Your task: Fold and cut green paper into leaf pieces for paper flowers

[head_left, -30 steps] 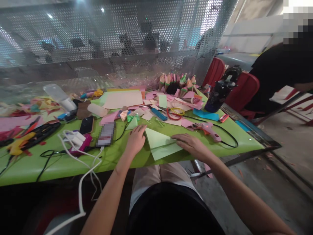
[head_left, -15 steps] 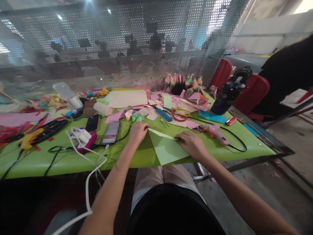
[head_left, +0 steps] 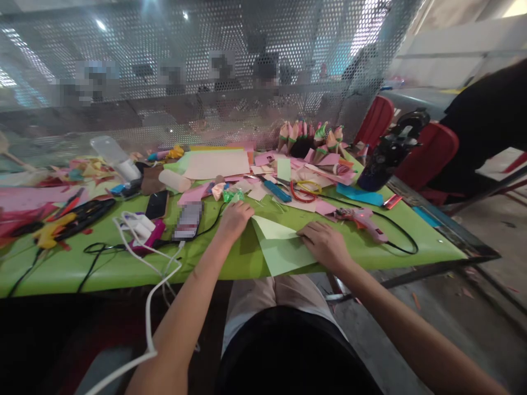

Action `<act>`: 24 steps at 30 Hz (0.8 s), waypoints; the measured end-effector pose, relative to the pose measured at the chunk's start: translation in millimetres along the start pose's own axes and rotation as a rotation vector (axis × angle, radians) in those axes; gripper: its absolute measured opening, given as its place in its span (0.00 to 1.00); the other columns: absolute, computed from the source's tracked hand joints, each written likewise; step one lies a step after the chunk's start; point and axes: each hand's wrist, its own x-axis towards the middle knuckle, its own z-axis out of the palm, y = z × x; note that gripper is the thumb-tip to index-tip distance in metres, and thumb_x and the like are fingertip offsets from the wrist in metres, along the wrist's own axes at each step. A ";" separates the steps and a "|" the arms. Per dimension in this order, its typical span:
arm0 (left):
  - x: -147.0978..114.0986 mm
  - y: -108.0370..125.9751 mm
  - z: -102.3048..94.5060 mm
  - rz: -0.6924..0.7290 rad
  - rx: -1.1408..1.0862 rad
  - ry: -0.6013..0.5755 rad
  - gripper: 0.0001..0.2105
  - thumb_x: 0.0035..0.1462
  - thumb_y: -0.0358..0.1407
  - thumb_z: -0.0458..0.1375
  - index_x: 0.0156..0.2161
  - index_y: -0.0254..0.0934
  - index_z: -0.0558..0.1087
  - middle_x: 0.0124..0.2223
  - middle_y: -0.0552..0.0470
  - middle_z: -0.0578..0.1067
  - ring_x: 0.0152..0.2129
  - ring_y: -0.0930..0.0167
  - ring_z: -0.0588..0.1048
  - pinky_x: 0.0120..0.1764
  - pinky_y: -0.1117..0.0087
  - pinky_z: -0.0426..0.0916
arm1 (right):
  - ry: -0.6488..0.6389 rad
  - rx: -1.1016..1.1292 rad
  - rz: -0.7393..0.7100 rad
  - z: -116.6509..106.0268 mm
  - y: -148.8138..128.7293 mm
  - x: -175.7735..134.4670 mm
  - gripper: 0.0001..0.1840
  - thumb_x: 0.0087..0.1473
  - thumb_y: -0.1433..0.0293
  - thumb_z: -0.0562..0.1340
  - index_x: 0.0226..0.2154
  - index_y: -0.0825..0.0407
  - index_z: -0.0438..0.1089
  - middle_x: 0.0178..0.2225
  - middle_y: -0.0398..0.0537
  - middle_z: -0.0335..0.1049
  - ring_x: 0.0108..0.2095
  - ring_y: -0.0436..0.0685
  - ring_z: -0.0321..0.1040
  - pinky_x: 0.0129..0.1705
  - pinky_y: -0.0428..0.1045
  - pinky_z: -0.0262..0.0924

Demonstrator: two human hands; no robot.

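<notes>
A pale green sheet of paper (head_left: 282,255) lies at the table's front edge, its upper edge folded over into a narrow triangular flap. My left hand (head_left: 236,218) has its fingers closed on the paper's upper left corner. On the right side, my right hand (head_left: 323,244) grips the folded edge, fingers bent and thumb hidden beneath. Just beyond my left hand are small green and peach wrapped pieces (head_left: 233,195). A pink glue gun (head_left: 366,222) rests to the right of my right hand.
Scissors (head_left: 302,192), a blue cutter (head_left: 276,191) and paper scraps lie behind the sheet. Two phones, white cables (head_left: 150,307) and a yellow-black glue gun (head_left: 53,231) are on the left. A dark bottle (head_left: 382,159) stands at right, near paper cones (head_left: 307,137).
The folded flap on the green paper looks wider and lies flatter. Both hands stay at the paper's two sides, with little movement.
</notes>
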 end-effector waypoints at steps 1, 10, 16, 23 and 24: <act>-0.3 -0.3 1.0 0.014 0.015 0.001 0.12 0.61 0.25 0.49 0.34 0.36 0.75 0.36 0.45 0.76 0.40 0.62 0.71 0.42 0.61 0.66 | -0.007 -0.020 -0.011 -0.4 -0.6 0.0 0.10 0.60 0.74 0.58 0.33 0.51 0.75 0.33 0.49 0.74 0.34 0.56 0.67 0.36 0.50 0.54; -2.5 0.4 4.4 0.080 0.088 -0.008 0.12 0.62 0.25 0.49 0.33 0.36 0.74 0.36 0.46 0.75 0.40 0.62 0.71 0.41 0.62 0.66 | -0.095 -0.155 -0.095 -7.3 -6.8 0.4 0.10 0.60 0.76 0.57 0.34 0.53 0.75 0.32 0.49 0.73 0.35 0.57 0.63 0.37 0.51 0.49; -6.9 0.4 4.3 0.082 0.081 -0.034 0.16 0.63 0.23 0.46 0.37 0.37 0.75 0.39 0.47 0.76 0.42 0.63 0.71 0.43 0.63 0.66 | -0.186 -0.206 -0.121 -14.3 -9.5 2.1 0.10 0.60 0.76 0.57 0.35 0.54 0.75 0.33 0.51 0.72 0.35 0.58 0.62 0.38 0.52 0.49; -13.8 2.0 2.1 0.066 0.079 -0.038 0.18 0.60 0.22 0.46 0.46 0.36 0.76 0.45 0.46 0.77 0.45 0.63 0.71 0.45 0.61 0.66 | -0.205 -0.234 -0.144 -17.9 -11.1 1.7 0.11 0.60 0.76 0.56 0.36 0.54 0.75 0.33 0.52 0.72 0.35 0.58 0.62 0.38 0.52 0.48; -14.9 2.7 1.5 0.065 0.077 -0.036 0.19 0.60 0.22 0.46 0.48 0.35 0.75 0.45 0.46 0.77 0.45 0.63 0.71 0.45 0.61 0.66 | -0.209 -0.236 -0.144 -18.6 -11.7 1.1 0.11 0.60 0.76 0.56 0.37 0.55 0.75 0.33 0.52 0.72 0.35 0.58 0.62 0.38 0.52 0.48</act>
